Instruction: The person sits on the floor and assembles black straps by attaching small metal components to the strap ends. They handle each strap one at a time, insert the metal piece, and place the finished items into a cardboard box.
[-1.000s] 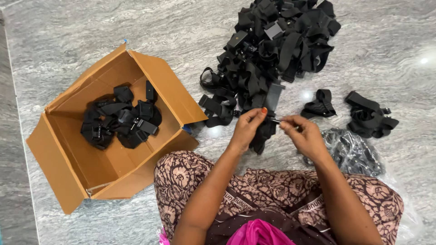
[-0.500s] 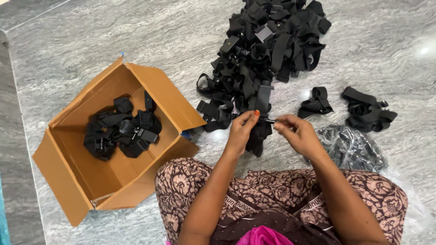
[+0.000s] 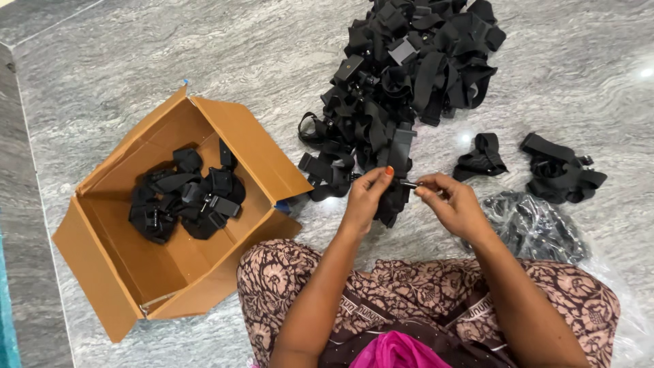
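Head view: left hand [image 3: 366,197] and right hand [image 3: 455,206] both pinch a black strap [image 3: 397,174]; its small clip [image 3: 410,183] could slip if either grip loosens.

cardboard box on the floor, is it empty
No, the open cardboard box holds a heap of black straps lying on its bottom.

Bright, even overhead light, soft shadows under box [image 3: 170,225] and straps [image 3: 409,75], small white glare spots on polished floor [image 3: 644,71] upper right, sharp focus throughout, slight wide-angle stretch toward edges.
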